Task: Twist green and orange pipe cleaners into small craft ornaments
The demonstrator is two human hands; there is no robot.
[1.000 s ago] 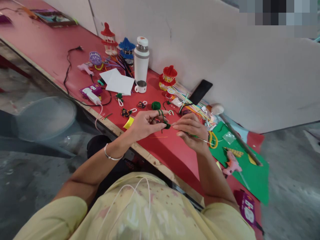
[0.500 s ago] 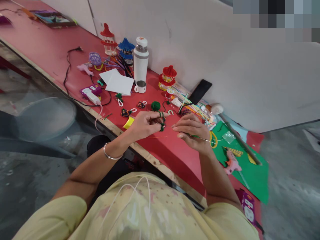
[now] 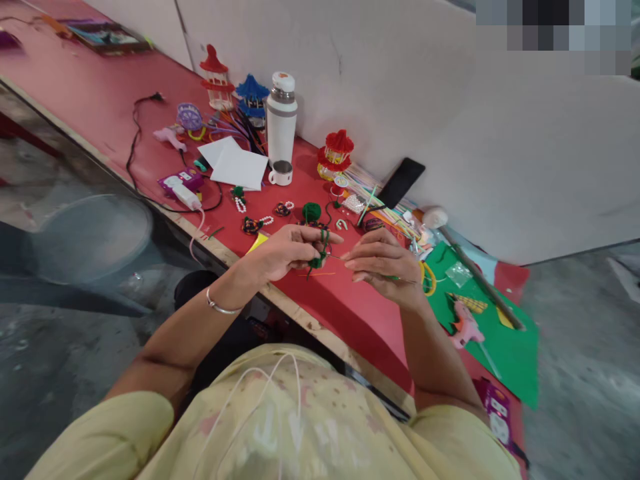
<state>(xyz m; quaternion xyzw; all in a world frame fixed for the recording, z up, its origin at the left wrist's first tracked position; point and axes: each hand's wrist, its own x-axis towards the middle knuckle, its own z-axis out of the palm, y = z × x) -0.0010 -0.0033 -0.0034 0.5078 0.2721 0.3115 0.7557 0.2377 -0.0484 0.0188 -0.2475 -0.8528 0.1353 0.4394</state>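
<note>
My left hand (image 3: pixel 289 252) pinches a small piece of green yarn work (image 3: pixel 317 261), and green yarn loops around its outstretched index finger. Closed around a thin hook with a green part, my right hand (image 3: pixel 384 264) is just to the right. The hook's tip reaches the green piece at my left fingertips. Behind the hands lies a green yarn ball (image 3: pixel 311 212). Dark multicoloured yarn pieces with white bead loops (image 3: pixel 251 225) rest left of it. A thin orange strand (image 3: pixel 320 274) lies on the red table (image 3: pixel 345 307) below my left hand.
A white bottle (image 3: pixel 282 130) and its cup (image 3: pixel 281 174) stand behind. White papers (image 3: pixel 240 167), a purple power strip (image 3: pixel 181 181) and cords are at left. Right are a phone (image 3: pixel 403 181), yellow scissors (image 3: pixel 429 277), a stick (image 3: pixel 480 277) and a pink glue gun (image 3: pixel 466 325) on green sheet.
The hook's tip has come to the green piece. My left hand has shifted slightly left and its yarn piece hangs a little lower.
</note>
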